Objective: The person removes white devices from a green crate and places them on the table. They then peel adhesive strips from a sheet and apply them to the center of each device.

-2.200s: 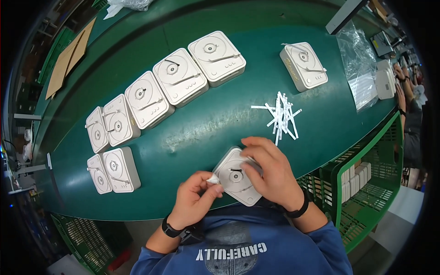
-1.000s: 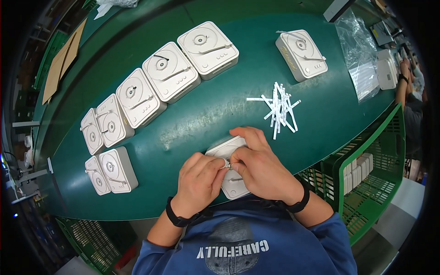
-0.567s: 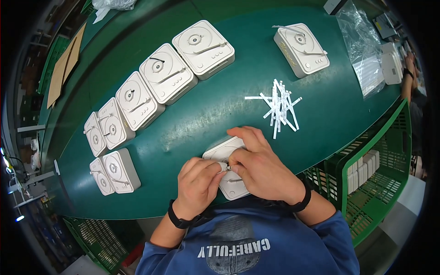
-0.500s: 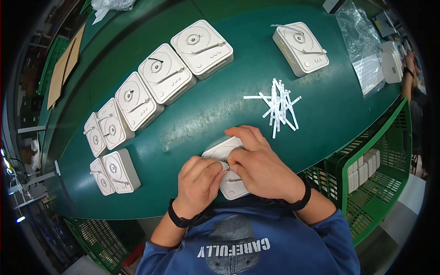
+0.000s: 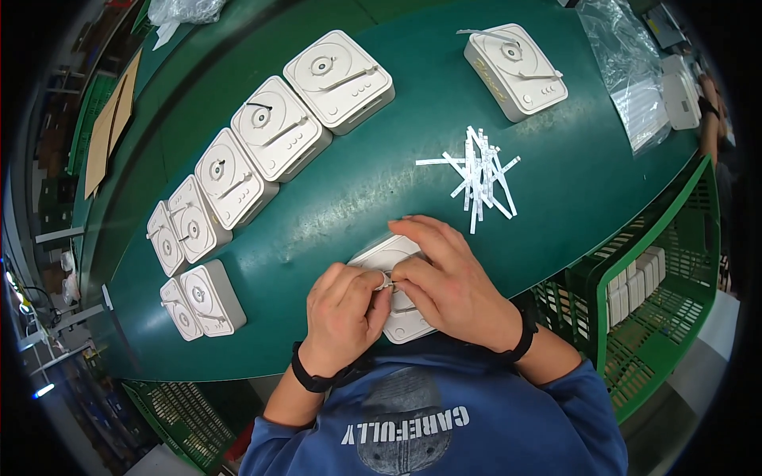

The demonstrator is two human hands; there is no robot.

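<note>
A white record-player-shaped box (image 5: 409,327) lies flat on the green table at its near edge, partly hidden under both hands. Over its middle, my left hand (image 5: 341,317) is closed, thumb and forefinger pinching a small whitish piece (image 5: 386,282) too small to name. My right hand (image 5: 464,297) meets it there with thumb and forefinger pinched together, its other fingers resting over the far side of the box. What lies between the right fingertips is hidden.
More such white boxes (image 5: 279,131) stand in a curved row at the left. Another (image 5: 520,71) sits at the far right, near a pile of white paper strips (image 5: 480,170). Clear plastic bags (image 5: 631,87) and a green crate (image 5: 599,317) of white boxes border the right side.
The fingertips of both hands have shifted slightly over the box, still pinched together. The view has tilted a little; the boxes on the table stay put.
</note>
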